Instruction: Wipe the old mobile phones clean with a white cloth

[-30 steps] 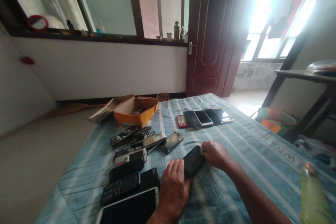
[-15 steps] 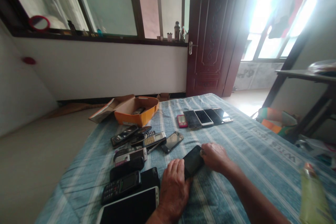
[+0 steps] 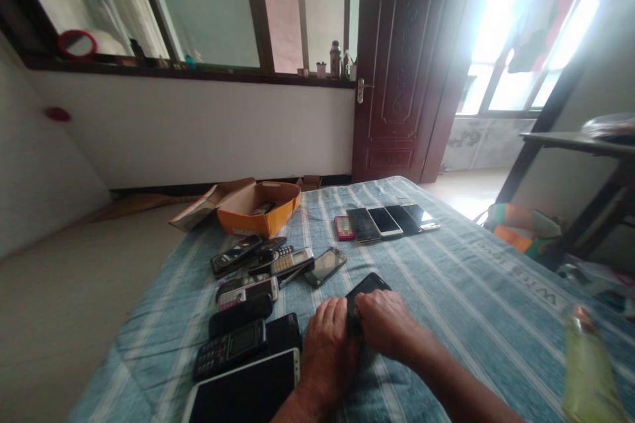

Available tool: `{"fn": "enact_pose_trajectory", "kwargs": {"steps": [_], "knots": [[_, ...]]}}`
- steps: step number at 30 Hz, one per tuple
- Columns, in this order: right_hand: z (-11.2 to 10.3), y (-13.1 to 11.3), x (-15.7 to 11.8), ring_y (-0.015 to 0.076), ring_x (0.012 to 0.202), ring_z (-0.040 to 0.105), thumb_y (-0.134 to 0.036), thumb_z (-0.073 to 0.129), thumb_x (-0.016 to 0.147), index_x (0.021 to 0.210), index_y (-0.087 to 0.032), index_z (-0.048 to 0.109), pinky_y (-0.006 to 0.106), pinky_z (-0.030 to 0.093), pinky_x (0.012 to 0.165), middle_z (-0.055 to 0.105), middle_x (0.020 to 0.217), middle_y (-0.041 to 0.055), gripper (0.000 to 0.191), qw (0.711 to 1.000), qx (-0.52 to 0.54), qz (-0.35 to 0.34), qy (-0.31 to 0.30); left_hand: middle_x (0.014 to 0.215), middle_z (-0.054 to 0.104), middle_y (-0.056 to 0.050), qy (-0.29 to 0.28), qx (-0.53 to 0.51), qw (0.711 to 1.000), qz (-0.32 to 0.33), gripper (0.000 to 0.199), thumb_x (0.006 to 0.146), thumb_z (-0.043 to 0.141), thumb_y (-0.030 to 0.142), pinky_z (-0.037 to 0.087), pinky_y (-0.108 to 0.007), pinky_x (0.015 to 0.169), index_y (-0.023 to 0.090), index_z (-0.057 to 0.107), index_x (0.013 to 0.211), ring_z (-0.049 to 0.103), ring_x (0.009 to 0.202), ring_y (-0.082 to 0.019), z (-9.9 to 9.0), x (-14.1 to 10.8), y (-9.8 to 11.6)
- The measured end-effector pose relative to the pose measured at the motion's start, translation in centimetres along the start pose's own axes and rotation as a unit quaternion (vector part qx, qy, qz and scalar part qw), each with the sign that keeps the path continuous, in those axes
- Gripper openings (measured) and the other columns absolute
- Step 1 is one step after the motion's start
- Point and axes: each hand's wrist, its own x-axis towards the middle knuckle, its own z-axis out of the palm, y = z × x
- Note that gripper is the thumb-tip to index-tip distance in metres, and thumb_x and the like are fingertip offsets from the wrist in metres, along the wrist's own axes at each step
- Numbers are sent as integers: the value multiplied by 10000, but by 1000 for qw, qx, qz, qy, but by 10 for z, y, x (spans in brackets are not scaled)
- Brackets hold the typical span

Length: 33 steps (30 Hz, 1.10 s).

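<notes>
A black smartphone (image 3: 370, 284) lies at the front middle of the bed, partly covered by both hands. My left hand (image 3: 330, 344) grips its left side, fingers bent over the edge. Closed, my right hand (image 3: 387, 324) presses over the middle of its dark face; whatever its fingers may hold is hidden. Just left of my left hand lie a white-framed tablet-like phone (image 3: 248, 386) and a black keypad phone (image 3: 231, 349). Farther off, a grey touchscreen phone (image 3: 326, 266) rests beside a heap of older keypad phones (image 3: 292, 261).
An open orange box (image 3: 260, 218) stands at the bed's far left edge with a phone inside. Several phones (image 3: 384, 221) lie in a row at the far side, a pink one (image 3: 344, 228) at its left end. A yellowish bottle (image 3: 590, 370) is at the right. Striped blue cloth (image 3: 446, 264) covers the bed.
My right hand has slid left and nearer from the smartphone's right edge, across its face toward my left hand. My left hand keeps its place on the smartphone.
</notes>
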Motion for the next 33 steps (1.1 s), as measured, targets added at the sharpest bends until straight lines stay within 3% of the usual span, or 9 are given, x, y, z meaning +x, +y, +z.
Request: {"fn": "enact_pose_trajectory", "kwargs": {"steps": [8,14,22,28,33], "knots": [[-3,-8,-7,228,828,656,-117,492,817,945,-158,647,295,367,634,703,886,92,205,997,-6,-80,9,1095,668,-128,47,-20,999,19,311,854,490,242,553,-440,881,137,548,1141,625,1038,-279,1,2,2],[6,-4,-5,222,843,599,-126,454,869,908,-164,653,316,359,671,661,893,85,206,994,-23,-101,30,1147,651,-158,19,-8,1000,16,400,833,513,282,546,-455,883,110,530,1194,609,1082,-311,2,0,0],[10,31,2,168,800,497,-194,536,899,737,-193,667,282,281,619,572,812,30,209,984,-10,-138,113,1163,643,-169,17,-5,1000,11,476,821,538,359,524,-453,917,93,536,1215,600,1095,-313,2,-2,0],[20,53,-3,150,781,485,-204,597,883,806,-199,662,258,277,590,562,805,8,101,974,11,-151,167,1213,620,-190,4,1,1000,-2,555,852,539,458,497,-460,955,72,530,1251,566,1153,-328,7,-6,-1],[21,55,-3,155,821,496,-118,527,904,793,-178,632,250,329,630,565,841,16,163,970,48,-156,181,1242,605,-200,-24,-5,1000,-4,568,840,564,429,487,-463,975,56,525,1266,548,1181,-336,5,-6,-1]]}}
